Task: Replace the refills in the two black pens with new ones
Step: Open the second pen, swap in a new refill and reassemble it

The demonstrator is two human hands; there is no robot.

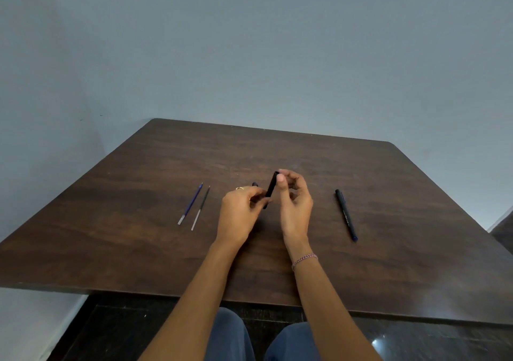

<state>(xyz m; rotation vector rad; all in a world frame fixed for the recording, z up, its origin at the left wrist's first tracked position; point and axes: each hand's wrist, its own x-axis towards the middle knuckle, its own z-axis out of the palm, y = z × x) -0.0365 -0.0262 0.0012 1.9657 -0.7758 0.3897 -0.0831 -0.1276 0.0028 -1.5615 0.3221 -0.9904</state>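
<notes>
Both hands hold one black pen (271, 188) tilted above the middle of the brown table (138, 249). My left hand (240, 210) pinches its lower end; my right hand (294, 199) grips its upper end with thumb and fingers. A small dark piece (254, 184) shows just behind my left hand's fingers; what it is I cannot tell. A second black pen (346, 214) lies on the table to the right. Two thin refills lie side by side on the left: a blue refill (191, 203) and a dark refill (200, 208).
The table stands against a plain grey wall (249, 55), in a corner on the left. Its near edge runs just above my knees (236, 338). A dark floor shows below, and a dark surface edge at the far right.
</notes>
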